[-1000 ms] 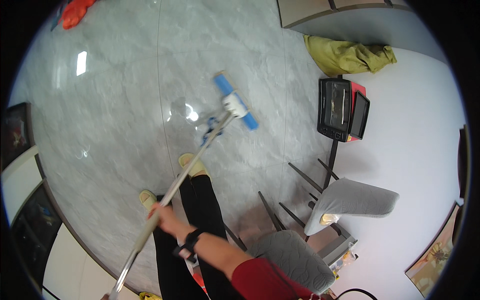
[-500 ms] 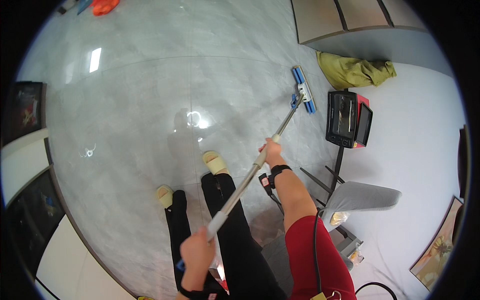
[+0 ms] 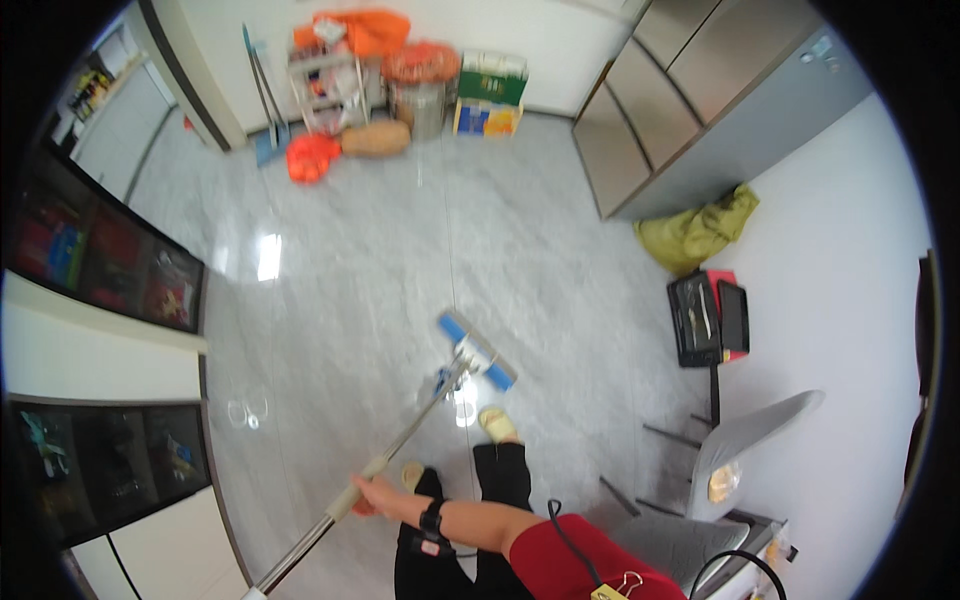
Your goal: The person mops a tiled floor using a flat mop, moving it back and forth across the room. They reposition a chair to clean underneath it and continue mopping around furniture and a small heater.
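Note:
My right hand is wrapped round the pale grip of a sponge mop with a long metal handle. The mop's flat head has blue sponge along it and a white middle, and it rests on the grey floor just ahead of my feet. From the head the handle slants down to the lower left and leaves the picture at its bottom edge. My left hand is out of view. A black strap circles my right wrist, below a red sleeve.
To the right, a small red-and-black oven stands by a yellow-green sack and grey chairs. A tall cabinet is at the far right. Boxes, orange bags and a dustpan line the far wall. Glass-fronted cabinets run along the left.
The mop head has swung left, away from the oven, to in front of my feet. My right hand has moved left and down with the handle. My left hand has gone out of view.

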